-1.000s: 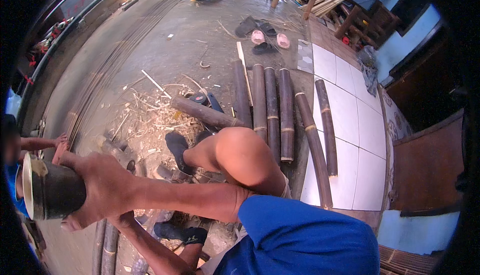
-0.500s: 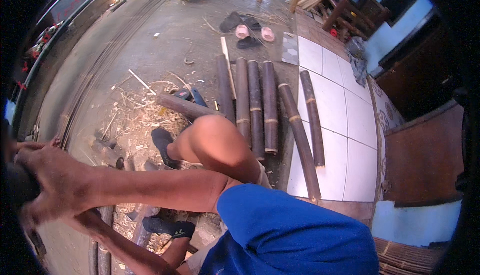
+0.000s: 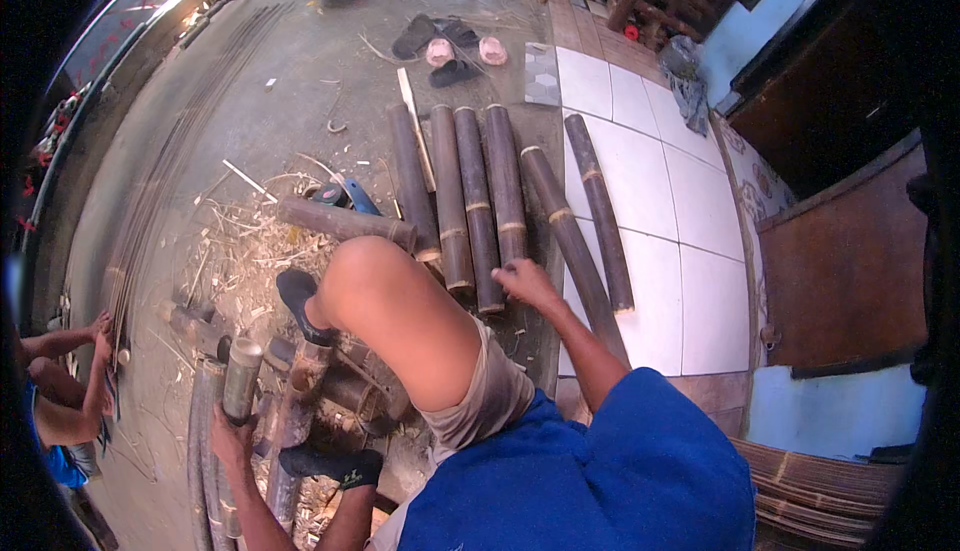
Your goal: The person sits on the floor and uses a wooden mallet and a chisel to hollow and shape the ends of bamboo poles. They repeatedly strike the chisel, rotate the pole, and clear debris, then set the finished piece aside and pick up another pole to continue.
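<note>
Left hand (image 3: 232, 438) fingers hidden behind bamboo piece (image 3: 241, 381); grip can't be judged. Raised knee (image 3: 375, 286) covers near ends of the leftmost bamboo poles (image 3: 412, 183). Other person (image 3: 55, 406) cut off by left rim.

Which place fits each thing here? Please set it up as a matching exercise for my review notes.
Things:
1. left hand
2. right hand
3. pink sandals
4. single bamboo piece

Places:
A. far off on the concrete floor
B. at the near ends of the bamboo row
C. lying crosswise beyond the knee
D. gripping a short bamboo section

Pairs: 1-D, 2-B, 3-A, 4-C
</note>
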`<action>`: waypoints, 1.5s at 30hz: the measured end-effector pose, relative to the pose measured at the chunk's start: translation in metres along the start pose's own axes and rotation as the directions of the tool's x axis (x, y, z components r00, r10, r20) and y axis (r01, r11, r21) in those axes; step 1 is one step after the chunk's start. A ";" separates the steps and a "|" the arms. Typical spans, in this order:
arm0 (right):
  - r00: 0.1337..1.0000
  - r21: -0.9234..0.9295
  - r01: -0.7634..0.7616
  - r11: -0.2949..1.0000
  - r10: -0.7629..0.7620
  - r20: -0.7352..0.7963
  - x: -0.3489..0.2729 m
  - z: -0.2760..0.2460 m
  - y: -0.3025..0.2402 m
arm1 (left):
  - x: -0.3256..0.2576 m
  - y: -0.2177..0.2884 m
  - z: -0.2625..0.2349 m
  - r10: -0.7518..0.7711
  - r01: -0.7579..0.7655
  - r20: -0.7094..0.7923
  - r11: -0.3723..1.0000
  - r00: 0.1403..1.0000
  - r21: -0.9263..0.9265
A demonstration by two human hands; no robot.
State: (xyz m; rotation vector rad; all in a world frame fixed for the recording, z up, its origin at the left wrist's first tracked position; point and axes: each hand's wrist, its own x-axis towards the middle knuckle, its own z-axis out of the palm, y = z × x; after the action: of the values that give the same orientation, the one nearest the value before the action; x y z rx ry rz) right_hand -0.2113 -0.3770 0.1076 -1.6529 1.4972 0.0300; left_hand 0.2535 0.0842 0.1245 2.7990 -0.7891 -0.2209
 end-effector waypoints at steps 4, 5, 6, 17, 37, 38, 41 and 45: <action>0.971 -0.136 0.221 0.966 -0.231 -0.061 0.011 0.074 0.015 | -0.009 -0.031 0.033 -0.038 0.035 0.024 0.993 0.999 0.116; 0.970 -0.194 0.223 0.955 -0.236 -0.051 0.012 0.082 0.009 | -0.010 -0.034 0.037 -0.091 0.085 0.045 0.988 0.995 0.131; 0.969 -0.254 0.229 0.940 -0.246 -0.037 0.013 0.088 0.001 | -0.012 -0.036 0.040 -0.065 0.063 0.015 0.990 0.998 0.125; 0.951 -0.462 0.069 0.884 -0.198 -0.236 0.031 0.083 0.013 | -0.022 -0.029 0.061 -0.298 0.270 0.098 0.935 0.950 0.229; 0.676 -0.074 0.462 0.884 -0.297 0.675 -0.214 0.071 -0.324 | -0.073 -0.004 0.106 -0.484 0.482 0.016 0.866 0.875 -0.134; 0.660 -0.069 0.472 0.879 -0.300 0.688 -0.220 0.071 -0.329 | -0.075 -0.007 0.103 -0.483 0.486 0.054 0.865 0.874 -0.129; 0.647 -0.049 0.476 0.878 -0.312 0.695 -0.231 0.070 -0.337 | -0.075 -0.025 0.092 -0.407 0.414 0.073 0.897 0.910 -0.155; 0.630 -0.024 0.485 0.874 -0.330 0.703 -0.238 0.073 -0.343 | -0.070 -0.055 0.081 -0.454 0.461 0.096 0.836 0.886 -0.299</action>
State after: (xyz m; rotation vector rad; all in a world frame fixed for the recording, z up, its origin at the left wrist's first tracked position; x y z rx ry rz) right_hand 0.0401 -0.1836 0.3894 -1.8385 0.5382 0.5165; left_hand 0.2052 0.1532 0.0377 2.6280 -0.0522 -0.4149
